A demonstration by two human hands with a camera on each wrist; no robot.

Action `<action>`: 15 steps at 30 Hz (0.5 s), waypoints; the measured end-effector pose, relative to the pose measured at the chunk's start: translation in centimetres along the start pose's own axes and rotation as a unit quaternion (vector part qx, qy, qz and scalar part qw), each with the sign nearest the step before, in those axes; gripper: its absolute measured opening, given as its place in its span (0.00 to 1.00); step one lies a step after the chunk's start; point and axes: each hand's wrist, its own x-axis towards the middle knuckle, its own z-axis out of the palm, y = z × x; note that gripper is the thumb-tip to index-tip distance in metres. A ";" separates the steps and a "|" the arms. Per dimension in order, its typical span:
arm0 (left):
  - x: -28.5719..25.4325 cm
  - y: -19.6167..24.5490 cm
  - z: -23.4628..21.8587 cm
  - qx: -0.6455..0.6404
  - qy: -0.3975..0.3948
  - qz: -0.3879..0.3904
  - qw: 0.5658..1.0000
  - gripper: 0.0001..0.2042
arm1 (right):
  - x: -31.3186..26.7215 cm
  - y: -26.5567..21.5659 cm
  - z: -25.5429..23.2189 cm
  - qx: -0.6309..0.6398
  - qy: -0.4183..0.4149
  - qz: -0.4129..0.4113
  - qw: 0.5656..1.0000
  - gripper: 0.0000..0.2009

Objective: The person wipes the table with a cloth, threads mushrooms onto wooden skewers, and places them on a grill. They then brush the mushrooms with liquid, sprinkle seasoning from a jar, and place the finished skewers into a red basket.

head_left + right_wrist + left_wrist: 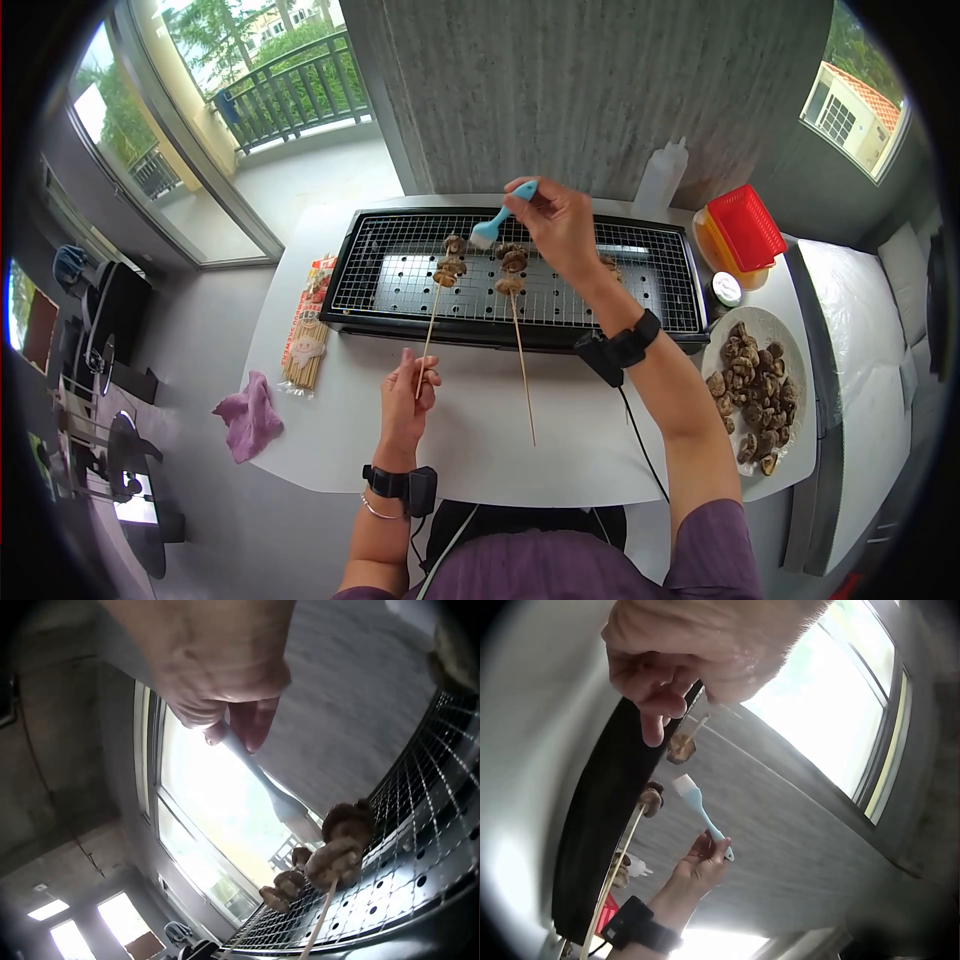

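Hands apart, each busy. Nearest: left hand pinches the lower part of the left skewer; its long axis runs away from the body and leans slightly right, ending in mushrooms over the grill. Just right of it, the second skewer points away too, leaning slightly left, no hand on it. Farther out, right hand holds the blue brush by its handle end, bristles down-left. Key relation: bristles sit between the two mushroom stacks, just right of the left one, so the right hand is nearer the food, the left has the stick. Head view can't settle contact; left wrist view shows a gap from bristles to both stacks. It also shows a third stack, mostly behind the right forearm from the head. Can't tell if the left skewer's mushrooms touch the mesh.
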 end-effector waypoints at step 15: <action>-1.8 -3.1 6.9 0.045 -0.254 -0.189 0.948 0.14 | -0.9 -1.4 -4.6 -0.041 0.110 -0.020 0.993 0.07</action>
